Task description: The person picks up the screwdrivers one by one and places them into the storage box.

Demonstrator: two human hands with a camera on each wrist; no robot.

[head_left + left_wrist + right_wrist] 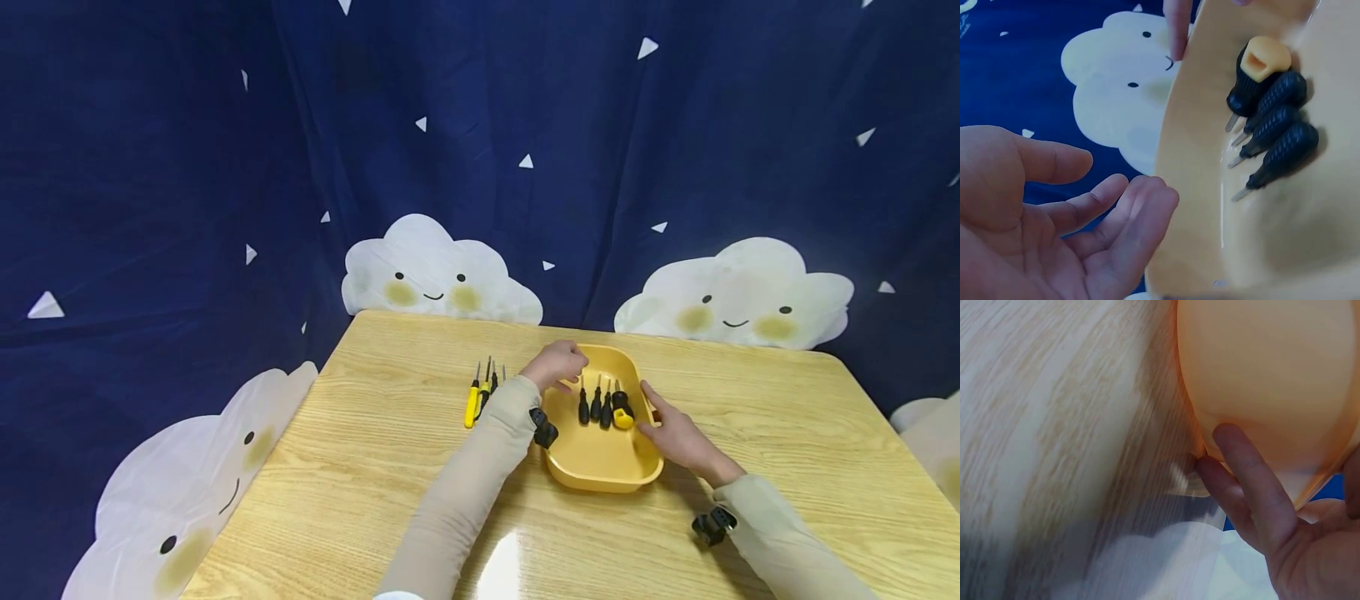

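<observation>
A yellow plastic tray (600, 462) sits on the table in front of me. Three slim black-handled screwdrivers (596, 408) lie side by side in it, beside a stubby black-and-yellow screwdriver (622, 411). My left hand (555, 364) is over the tray's far left rim; in the left wrist view its fingers (1147, 212) are loosely bent, with nothing in them. At the tray's right side, my right hand (678, 435) holds the wall. Seen from the right wrist, two fingers (1260, 481) lie along the outer wall, and the thumb is mostly cut off at the frame's edge.
Left of the tray lie several more screwdrivers, among them a yellow-handled one (472, 405); my left forearm (472, 483) partly covers this group. The wooden table (337, 467) backs onto a dark blue curtain (480, 100) with white clouds.
</observation>
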